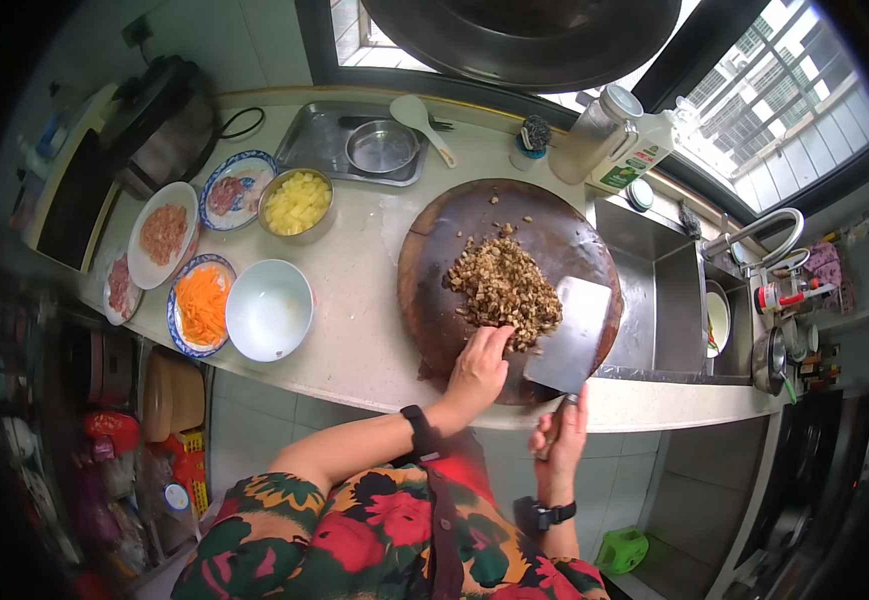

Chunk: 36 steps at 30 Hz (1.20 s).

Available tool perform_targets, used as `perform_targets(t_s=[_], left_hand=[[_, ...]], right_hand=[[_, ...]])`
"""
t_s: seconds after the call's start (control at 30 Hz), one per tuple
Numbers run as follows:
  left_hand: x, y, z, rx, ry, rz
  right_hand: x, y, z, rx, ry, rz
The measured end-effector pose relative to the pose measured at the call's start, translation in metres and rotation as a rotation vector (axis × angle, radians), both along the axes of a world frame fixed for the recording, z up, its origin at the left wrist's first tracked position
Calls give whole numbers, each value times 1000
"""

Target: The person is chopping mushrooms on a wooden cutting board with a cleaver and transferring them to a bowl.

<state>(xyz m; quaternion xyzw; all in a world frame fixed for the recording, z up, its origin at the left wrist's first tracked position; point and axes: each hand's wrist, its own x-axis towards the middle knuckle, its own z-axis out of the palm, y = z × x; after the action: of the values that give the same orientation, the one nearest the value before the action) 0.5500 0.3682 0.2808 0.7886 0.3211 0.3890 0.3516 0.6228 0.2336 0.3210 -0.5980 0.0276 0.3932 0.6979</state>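
A heap of finely chopped brown food, which looks like mushroom, lies on the round wooden chopping board. My left hand reaches over the board's near edge, fingers stretched out, their tips touching the near side of the heap. Wrapped around the handle of a cleaver is my right hand, just off the counter's front edge. The broad blade rests on or just above the board, its left edge against the right side of the heap. A few loose bits lie behind the heap.
Left of the board stand a white bowl, a plate of carrot shreds, a metal bowl of yellow cubes and a plate of minced meat. Behind are a metal tray and a jug. The sink lies right.
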Motion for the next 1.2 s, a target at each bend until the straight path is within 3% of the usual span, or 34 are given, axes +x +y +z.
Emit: perform_targets(t_s=[0.03,0.07,0.2,0.27,0.3,0.37,0.4,0.5,0.57,0.67,0.7,0.77,0.83,0.97,1.03,1.1,1.2], left_hand=[[5,-1,3,-140,-49,-42],[9,0,7,-273,-96,-93],[29,14,18,-88,-241,-17],[34,34,34,-60,-253,47],[33,45,37,-81,-223,76],[31,66,35,-71,-142,121],[30,72,33,-59,-129,121],[15,89,21,-92,-55,123],[6,91,17,-122,-22,133],[-9,93,19,-35,138,233],[-13,96,16,-30,138,242],[-22,96,7,8,266,285],[-24,95,3,-4,320,236],[-16,68,26,-124,267,101],[6,62,6,-158,157,123],[14,60,16,-121,105,182],[34,72,41,-181,-89,178]], right_hand=[[-8,6,3,31,-8,-9],[-23,13,2,33,-239,121],[-30,21,23,10,-531,229],[-18,23,34,-245,-880,415],[-11,26,38,-249,-887,417],[4,37,43,-233,-1250,471],[5,42,57,-240,-1148,512],[13,55,76,-242,-1243,584],[19,64,64,-173,-1242,567],[30,80,40,-370,-1179,736],[36,83,43,-360,-1182,741],[51,82,57,-316,-885,734],[55,76,64,-224,-959,743],[59,75,36,-182,-1279,678],[70,80,49,-321,-781,765],[73,81,58,-179,-657,728],[68,68,76,-266,-894,737]])
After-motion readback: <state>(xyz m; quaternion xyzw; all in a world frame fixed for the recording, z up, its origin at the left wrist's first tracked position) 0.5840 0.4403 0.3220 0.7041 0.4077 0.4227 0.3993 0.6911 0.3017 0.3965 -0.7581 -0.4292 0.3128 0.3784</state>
